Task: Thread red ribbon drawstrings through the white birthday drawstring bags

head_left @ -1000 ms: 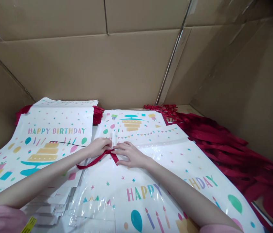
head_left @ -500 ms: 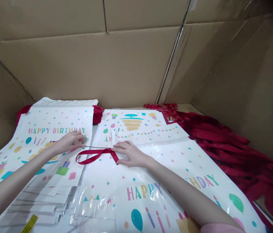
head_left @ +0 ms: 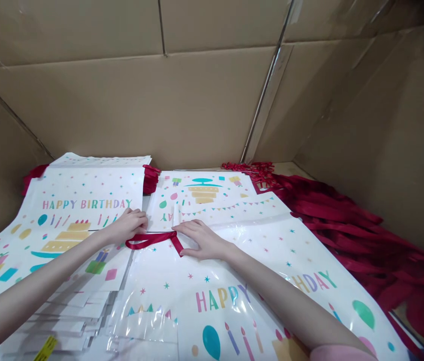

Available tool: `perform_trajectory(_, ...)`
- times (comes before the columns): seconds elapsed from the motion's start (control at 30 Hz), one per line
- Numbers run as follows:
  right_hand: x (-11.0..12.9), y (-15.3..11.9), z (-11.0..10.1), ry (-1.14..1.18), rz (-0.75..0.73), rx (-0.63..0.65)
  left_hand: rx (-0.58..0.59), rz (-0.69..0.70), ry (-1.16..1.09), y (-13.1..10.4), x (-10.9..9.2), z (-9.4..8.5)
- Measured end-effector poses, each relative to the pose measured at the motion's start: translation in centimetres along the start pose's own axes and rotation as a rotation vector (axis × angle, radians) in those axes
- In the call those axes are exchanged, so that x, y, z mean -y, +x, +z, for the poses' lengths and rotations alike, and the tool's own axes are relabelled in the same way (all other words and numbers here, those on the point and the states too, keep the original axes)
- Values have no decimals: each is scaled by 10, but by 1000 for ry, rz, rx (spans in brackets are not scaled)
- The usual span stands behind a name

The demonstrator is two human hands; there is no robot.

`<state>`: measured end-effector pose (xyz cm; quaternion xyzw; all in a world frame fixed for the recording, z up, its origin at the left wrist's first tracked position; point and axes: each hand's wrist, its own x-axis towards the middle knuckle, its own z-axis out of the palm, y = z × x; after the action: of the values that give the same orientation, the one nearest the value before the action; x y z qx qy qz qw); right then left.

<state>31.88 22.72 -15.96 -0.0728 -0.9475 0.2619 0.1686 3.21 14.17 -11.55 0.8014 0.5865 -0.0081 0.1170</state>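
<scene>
A red ribbon (head_left: 149,241) lies in a flattened loop over a white bag sheet (head_left: 234,250) printed with birthday pictures. My left hand (head_left: 128,225) is closed at the loop's left end, around a thin dark rod (head_left: 160,232) that runs along the ribbon; parts of the rod show on both sides of the hand. My right hand (head_left: 202,240) rests on the sheet with fingers stretched out and thumb apart, its fingertips touching the ribbon. A small white strip (head_left: 176,214) sticks up just beyond those fingertips.
To the left is a stack of printed birthday sheets (head_left: 87,180) with red ribbon bundles (head_left: 151,179) at its far end. A large heap of red ribbons (head_left: 328,210) spreads along the right. Cardboard walls (head_left: 129,105) rise behind. A yellow label (head_left: 46,348) lies at the near left.
My left hand has moved right and slightly nearer along the rod, up to the ribbon. The ribbon loop has become flatter and narrower. My right hand has stayed in place.
</scene>
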Motion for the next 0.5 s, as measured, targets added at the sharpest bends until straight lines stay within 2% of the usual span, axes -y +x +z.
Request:
perform_trajectory(0.23,1,1,-1,14,0,10,70,106,-91,55,-39,10)
perform_trajectory(0.3,1,1,0,14,-3,10,76,115,-106,64,-43,9)
perform_trajectory(0.4,-1,0,2,-1,11,-5,45,87,-118,57,-32,1)
perform_trajectory(0.5,-6,-1,4,-49,88,-16,16,27,-104,30,-7,-9)
